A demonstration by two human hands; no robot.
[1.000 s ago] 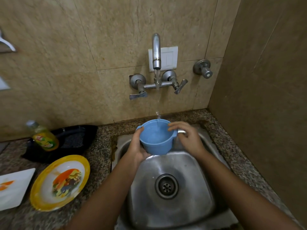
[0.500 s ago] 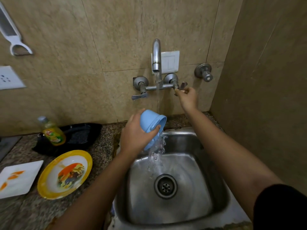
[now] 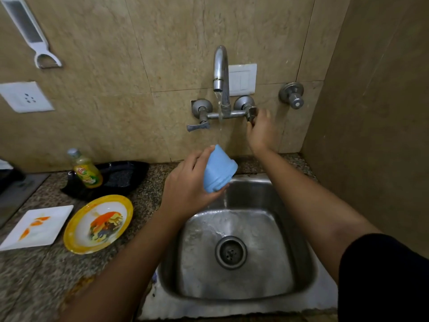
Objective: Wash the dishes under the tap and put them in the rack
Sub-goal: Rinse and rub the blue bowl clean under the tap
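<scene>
My left hand [image 3: 188,184] grips a blue plastic cup [image 3: 218,169], turned nearly upside down over the back left of the steel sink [image 3: 301,228]. A thin trickle runs from the cup's mouth into the basin. My right hand [image 3: 260,131] is closed on the right tap handle [image 3: 251,112] of the wall tap [image 3: 220,73]. Water still runs from the spout. A yellow-rimmed plate [image 3: 98,224] with a picture and a white square plate [image 3: 38,226] with orange smears lie on the counter to the left.
A dish soap bottle [image 3: 86,169] stands on a black tray [image 3: 120,175] behind the plates. A socket [image 3: 25,96] and a white peeler [image 3: 34,36] are on the wall at left. Another valve [image 3: 292,95] is at right. A side wall closes the right.
My left hand tipped the full cup and poured it out; the gush has thinned to a trickle. My right hand left the cup and took the right tap handle.
</scene>
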